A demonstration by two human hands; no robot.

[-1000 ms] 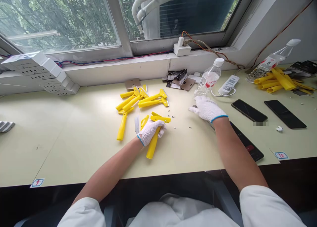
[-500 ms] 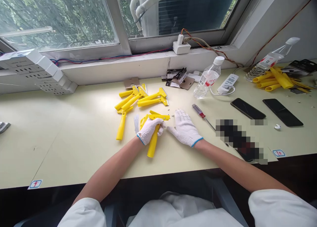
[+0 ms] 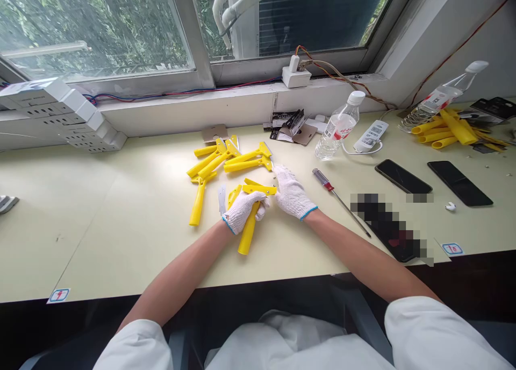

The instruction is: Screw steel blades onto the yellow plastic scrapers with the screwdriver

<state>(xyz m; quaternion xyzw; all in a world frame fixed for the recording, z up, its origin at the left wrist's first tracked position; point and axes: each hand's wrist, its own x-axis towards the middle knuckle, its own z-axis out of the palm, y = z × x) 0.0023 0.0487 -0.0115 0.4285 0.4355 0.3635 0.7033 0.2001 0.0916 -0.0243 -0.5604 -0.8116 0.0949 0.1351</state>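
My left hand [image 3: 245,210], in a white knit glove with a blue cuff, is closed around a yellow scraper [image 3: 249,234]. The scraper's ribbed handle points toward me and its head sits above my fingers. Just right of that head, my gloved right hand [image 3: 293,193] lies low over the table with fingers stretched out, covering small bits there. Loose yellow parts [image 3: 234,196] and thin metal blades [image 3: 222,199] lie by my left hand. Farther back rest several yellow scrapers [image 3: 217,163]. To the right lies a screwdriver [image 3: 324,180] with a clear and red handle.
Water bottles [image 3: 341,125], a power strip [image 3: 371,137], phones [image 3: 403,177] and an earbud [image 3: 450,206] occupy the right side. Yellow handles [image 3: 447,130] are heaped at far right. Torn packaging [image 3: 290,128] lies by the wall, white boxes [image 3: 76,117] at back left.
My right hand has shifted left and away from me, over the small bits beside the scraper head. My left hand keeps its grip on the scraper, nearly unmoved.
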